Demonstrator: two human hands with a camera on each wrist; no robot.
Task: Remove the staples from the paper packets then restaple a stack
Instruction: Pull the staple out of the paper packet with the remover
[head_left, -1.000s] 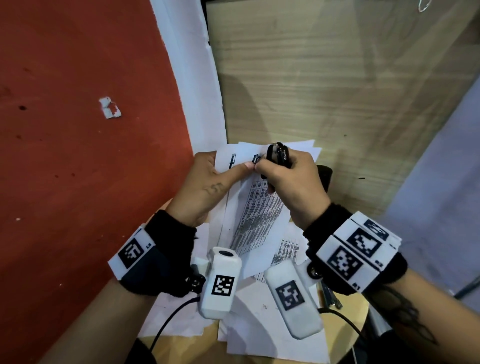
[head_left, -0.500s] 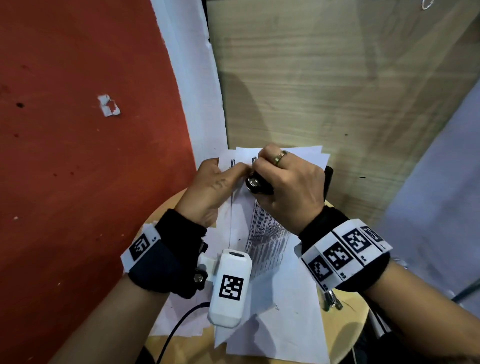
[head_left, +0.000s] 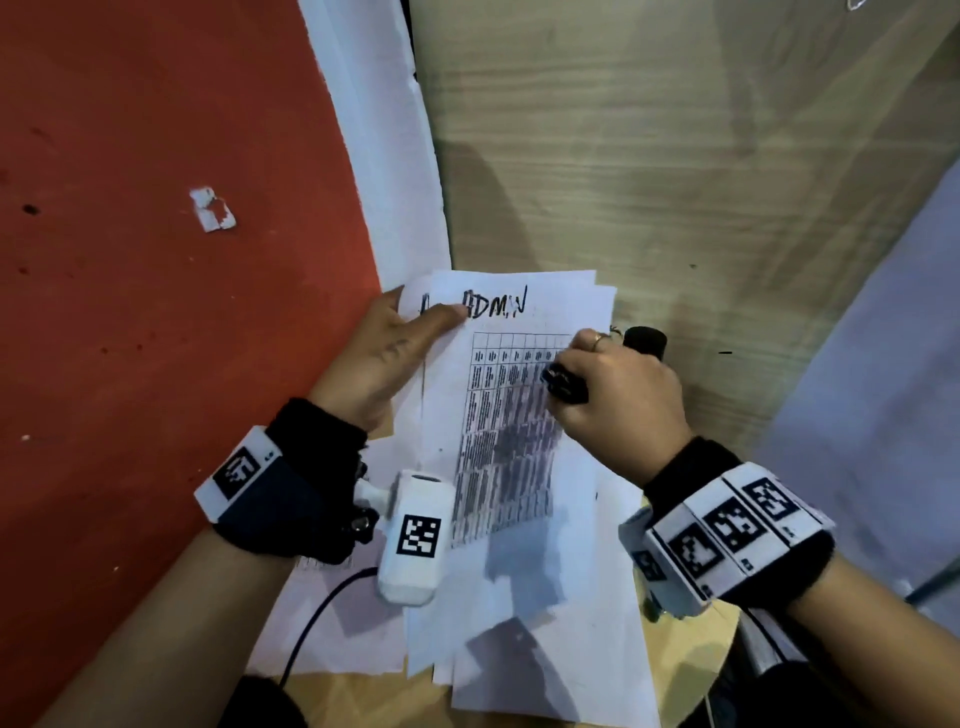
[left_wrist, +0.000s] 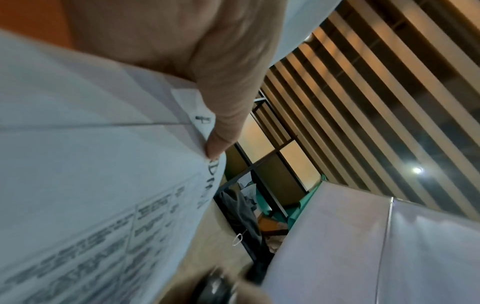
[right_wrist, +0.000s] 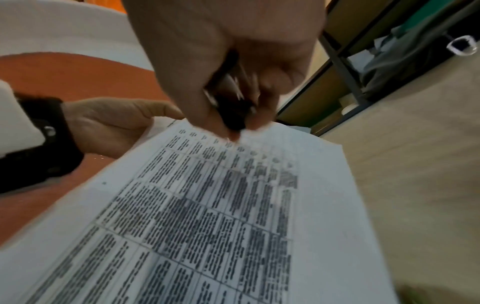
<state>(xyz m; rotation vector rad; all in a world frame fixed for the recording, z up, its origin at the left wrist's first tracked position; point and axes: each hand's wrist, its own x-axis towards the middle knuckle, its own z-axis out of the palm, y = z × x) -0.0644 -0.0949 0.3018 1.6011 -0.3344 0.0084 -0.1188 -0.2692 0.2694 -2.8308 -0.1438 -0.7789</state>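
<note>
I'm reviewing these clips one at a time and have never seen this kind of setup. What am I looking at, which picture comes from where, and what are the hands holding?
No robot here: a person works with bare hands, with cameras strapped to the head and both wrists. The white blocks with black-and-white square patterns are the wrist gear.

The big picture looks down from the head. The other two look along each hand toward its fingers, so they are skewed and partly blurred.

A loose pile of printed sheets lies on a small round wooden table. The top sheet has a printed table and handwritten letters.

The left hand holds that sheet at its top left corner, thumb on top. The right hand grips a small black tool, probably a staple remover, over the sheet. A black cylindrical object lies behind that hand.
</note>
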